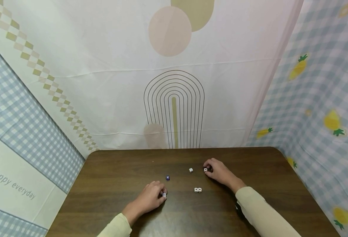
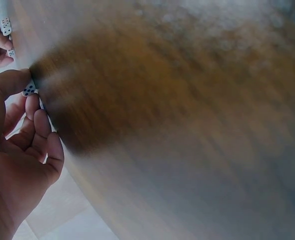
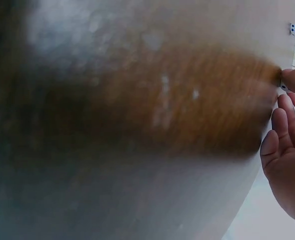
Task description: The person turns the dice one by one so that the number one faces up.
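While pinching with the left hand [image 1: 149, 197]: grasped between thumb and fingers, a small white cube-shaped die with several dark pips [image 1: 164, 195]; contact with the brown wood-grain table [image 1: 103, 171], cannot tell.
Right hand [image 1: 221, 172]: also grasping, thumb and fingers closed in a pinch on a small white cube with one large dark pip [image 1: 205, 170].
Paired dice [image 1: 199, 190]: two small white cubes, one large dark pip showing on each; side by side on the table; clock centre for every direction here.
Held dice: left-hand one at nine o'clock, right-hand one at one o'clock.
Loose white die [image 1: 190, 170]: small cube with dark pips, at eleven o'clock, near the right hand but apart.
Dark blue die [image 1: 167, 178]: small cube with white pips, at ten o'clock, near the left hand.
Pale sleeves [image 1: 261, 207]: at eight o'clock and between three and four.
White cloth with arched lines [image 1: 227, 98]: at twelve o'clock, beyond the table's far edge.
Blue-and-white checked cloth with yellow pineapples [image 1: 319, 95]: at two o'clock.
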`<state>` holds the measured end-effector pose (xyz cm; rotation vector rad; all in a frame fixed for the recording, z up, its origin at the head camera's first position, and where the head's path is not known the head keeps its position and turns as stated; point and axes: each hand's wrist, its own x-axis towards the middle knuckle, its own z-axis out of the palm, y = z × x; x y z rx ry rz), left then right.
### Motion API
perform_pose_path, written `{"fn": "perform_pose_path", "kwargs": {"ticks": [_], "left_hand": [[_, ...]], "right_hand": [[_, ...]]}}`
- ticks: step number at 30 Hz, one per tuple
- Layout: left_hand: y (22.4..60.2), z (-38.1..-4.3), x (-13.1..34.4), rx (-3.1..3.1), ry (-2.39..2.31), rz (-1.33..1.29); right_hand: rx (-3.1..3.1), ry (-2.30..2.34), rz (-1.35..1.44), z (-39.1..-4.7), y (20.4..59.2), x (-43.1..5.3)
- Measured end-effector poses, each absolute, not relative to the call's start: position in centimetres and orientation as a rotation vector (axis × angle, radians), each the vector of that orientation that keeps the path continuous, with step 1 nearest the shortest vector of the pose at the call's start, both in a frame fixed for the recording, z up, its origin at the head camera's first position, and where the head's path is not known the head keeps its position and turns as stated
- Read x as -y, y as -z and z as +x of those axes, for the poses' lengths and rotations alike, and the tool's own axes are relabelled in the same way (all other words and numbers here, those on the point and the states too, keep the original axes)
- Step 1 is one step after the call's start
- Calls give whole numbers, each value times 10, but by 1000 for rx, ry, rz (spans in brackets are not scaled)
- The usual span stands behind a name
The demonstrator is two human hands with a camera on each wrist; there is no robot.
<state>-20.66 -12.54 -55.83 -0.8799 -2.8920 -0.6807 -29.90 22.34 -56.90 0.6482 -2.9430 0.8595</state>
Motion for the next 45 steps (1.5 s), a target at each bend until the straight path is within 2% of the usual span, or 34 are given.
{"fn": "perform_pose_path", "kwargs": {"ticks": [21,45], "left_hand": [[561,-206,125,2887,677,-881],[562,-207,126,2902,683,-880]], "right_hand": [[2921,-822,684,-297,569,-225],[2941,-756,972,-248,554,-222]]}}
